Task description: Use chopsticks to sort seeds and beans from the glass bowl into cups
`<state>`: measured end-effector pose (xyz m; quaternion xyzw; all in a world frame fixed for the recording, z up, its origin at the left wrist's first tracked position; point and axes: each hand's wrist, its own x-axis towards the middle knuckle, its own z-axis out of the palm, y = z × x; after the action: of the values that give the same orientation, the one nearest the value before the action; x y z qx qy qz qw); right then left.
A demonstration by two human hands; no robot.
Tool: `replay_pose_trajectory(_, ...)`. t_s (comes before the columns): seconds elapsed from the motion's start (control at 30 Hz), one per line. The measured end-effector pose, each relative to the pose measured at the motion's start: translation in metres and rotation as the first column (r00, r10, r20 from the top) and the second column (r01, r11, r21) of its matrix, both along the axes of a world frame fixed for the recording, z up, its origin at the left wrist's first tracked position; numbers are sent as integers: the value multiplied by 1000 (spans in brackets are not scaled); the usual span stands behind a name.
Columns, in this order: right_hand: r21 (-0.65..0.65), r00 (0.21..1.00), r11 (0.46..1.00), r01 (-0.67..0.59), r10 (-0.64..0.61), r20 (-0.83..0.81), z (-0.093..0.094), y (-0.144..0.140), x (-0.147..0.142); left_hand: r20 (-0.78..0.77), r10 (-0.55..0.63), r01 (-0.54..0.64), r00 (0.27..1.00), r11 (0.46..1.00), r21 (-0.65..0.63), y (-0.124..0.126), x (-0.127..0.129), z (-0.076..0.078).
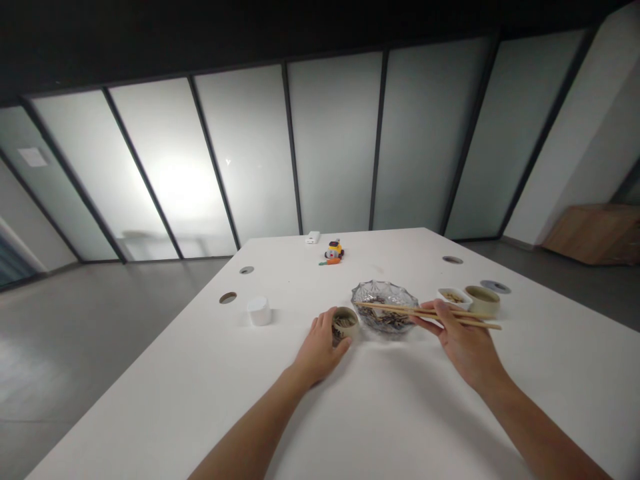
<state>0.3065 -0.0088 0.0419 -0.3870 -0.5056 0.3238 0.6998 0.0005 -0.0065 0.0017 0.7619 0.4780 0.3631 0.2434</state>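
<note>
- The white desk (410, 427) fills the lower half of the view, its far edge running below a wall of frosted glass panels (250, 153); three round cable holes show in its top, two toward the left edge and one toward the far right corner.
- A wooden cabinet (595, 233) stands on the floor beyond the desk's right edge.
- The left hand (320, 350) lies on the desk near its middle, its grip curled narrowly around a small tan cup (345, 323); the thumb and fingers wrap the cup's left and near sides, and the cup stands upright with dark seeds inside.
- The right hand (463, 347) rests to the right of it, its grip closed on a pair of wooden chopsticks (425, 313); the hand holds them near their right end, and the tips reach leftward over the bowl.
- A clear cut-glass bowl (384, 293) sits between the two hands, just beside the tan cup on its right, with dark seeds in its bottom under the chopstick tips.
- A small white dish (454, 298) with light bits in it and a tan round dish (483, 300) stand side by side behind the right hand, toward the right edge.
- A white cup (259, 311) stands apart to the left of the left hand.
- A small yellow toy (333, 251) with an orange carrot-like piece (330, 261) sits near the far edge, a white box (313, 237) just behind it.
- A grey disc (495, 287) lies flat by the right edge.
</note>
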Motion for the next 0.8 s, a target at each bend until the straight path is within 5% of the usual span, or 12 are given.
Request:
replay_pose_trajectory(0.13,20,972,982,187,-188,141,3,-2,9,-10,2,-2,1000,1000,-2,0,0,0)
replay_pose_trajectory(0.27,141,807,927,347,-372,459,5,-7,14,-9,0,-1,1000,1000,-11,-1,0,1)
replay_pose_trajectory(0.4,236,723,928,288,-372,583,5,-10,9,-17,2,-2,1000,1000,-7,-1,1,2)
replay_pose_trajectory(0.8,214,742,957,196,-288,605,2,-11,5,-14,6,-6,1000,1000,-21,-1,1,2)
